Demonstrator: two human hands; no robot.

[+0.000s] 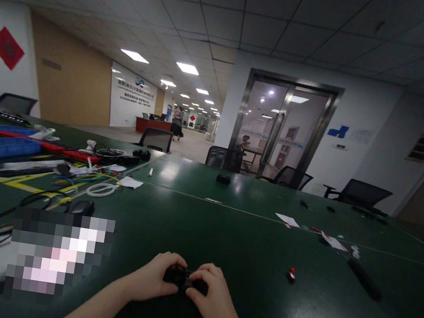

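Note:
Between my two hands, low in the middle of the head view, is a small black object (177, 277), too dark to name more exactly. My left hand (154, 278) grips its left part with the thumb below and the fingers curled over the top. From the other side my right hand (214, 292) pinches the right part of it between thumb and fingertips. Both hands are just above the near edge of the green table (249, 281). To their right lies a small red and white item (291, 275).
Cables, a white coil (101, 190), a blue tray (0, 147) and a black mouse-like object (82, 208) crowd the left side. Farther off lie a small black block (224, 179), white paper (287, 220) and a long dark object (364, 279). A person (178, 122) stands beyond the chairs.

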